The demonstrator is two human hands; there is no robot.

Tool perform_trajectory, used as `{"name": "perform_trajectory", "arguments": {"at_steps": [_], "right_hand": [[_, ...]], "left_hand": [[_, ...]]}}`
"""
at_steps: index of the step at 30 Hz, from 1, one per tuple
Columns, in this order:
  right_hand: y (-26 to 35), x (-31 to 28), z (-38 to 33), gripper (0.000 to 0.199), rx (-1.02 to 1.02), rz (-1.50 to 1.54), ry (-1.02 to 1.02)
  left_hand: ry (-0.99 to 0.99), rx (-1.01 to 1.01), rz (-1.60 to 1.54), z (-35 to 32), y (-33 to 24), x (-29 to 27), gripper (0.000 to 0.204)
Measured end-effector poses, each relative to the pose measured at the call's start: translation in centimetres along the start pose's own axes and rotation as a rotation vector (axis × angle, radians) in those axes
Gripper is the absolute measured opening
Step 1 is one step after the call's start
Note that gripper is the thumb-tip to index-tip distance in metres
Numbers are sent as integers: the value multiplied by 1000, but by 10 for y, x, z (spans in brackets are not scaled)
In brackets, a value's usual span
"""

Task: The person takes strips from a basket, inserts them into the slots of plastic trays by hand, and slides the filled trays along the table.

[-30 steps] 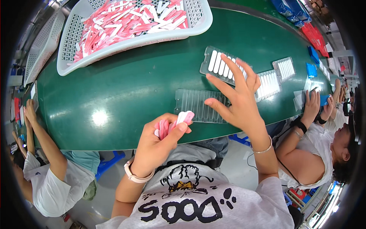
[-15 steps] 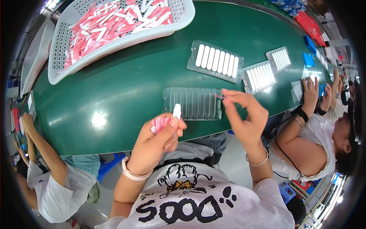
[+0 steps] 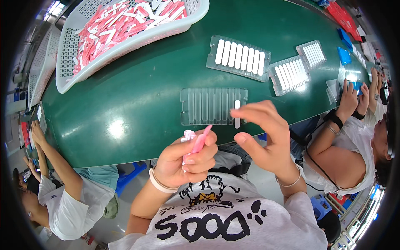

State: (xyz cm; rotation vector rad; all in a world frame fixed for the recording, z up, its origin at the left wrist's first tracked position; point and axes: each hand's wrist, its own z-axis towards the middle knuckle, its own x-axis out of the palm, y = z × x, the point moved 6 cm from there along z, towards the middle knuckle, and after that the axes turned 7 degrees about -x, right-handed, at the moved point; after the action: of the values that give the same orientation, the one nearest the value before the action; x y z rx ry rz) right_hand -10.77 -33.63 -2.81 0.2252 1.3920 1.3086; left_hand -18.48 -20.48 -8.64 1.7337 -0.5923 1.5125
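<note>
My left hand (image 3: 189, 158) is closed around several flat pink-and-white strips with rounded ends, like small nail files (image 3: 200, 143). One pink strip points up out of the grip. A clear grooved plastic tray (image 3: 208, 106) lies just beyond that hand. At the tray's right end rests a single white strip (image 3: 237, 121), its near end over the tray's near edge. My right hand (image 3: 262, 135) is beside it with thumb and fingers apart. The index fingertip crosses in front of the strip's middle; whether it touches cannot be made out.
Clear trays with rows of white strips (image 3: 239, 57) lie at the right on the green table (image 3: 125, 100). A white plastic basket (image 3: 137, 45) of loose pink and white strips stands at the far left. Other people work on both sides, with blue packets (image 3: 344, 55) at the right.
My right hand's pinch has opened, and a white strip now lies at the tray's right end. My left hand has turned, so the strips in it point differently.
</note>
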Motion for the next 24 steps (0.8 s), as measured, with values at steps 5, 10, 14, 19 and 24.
{"name": "perform_trajectory", "arguments": {"at_steps": [5,10,14,19,24], "right_hand": [[0,25,14,10,114,498,105],[-13,28,9,5,167,402,11],[-14,26,8,3,207,380,-44],[-14,0,13,5,103,186,-253],[-4,6,-1,19,-366,-399,-188]], "left_hand": [[-217,0,134,-2,6,-1,29],[-742,262,710,-4,-8,2,33],[-866,352,1155,-11,-10,1,24],[-898,439,1038,-22,-21,0,23],[-948,485,1042,-30,-30,1,27]]}}
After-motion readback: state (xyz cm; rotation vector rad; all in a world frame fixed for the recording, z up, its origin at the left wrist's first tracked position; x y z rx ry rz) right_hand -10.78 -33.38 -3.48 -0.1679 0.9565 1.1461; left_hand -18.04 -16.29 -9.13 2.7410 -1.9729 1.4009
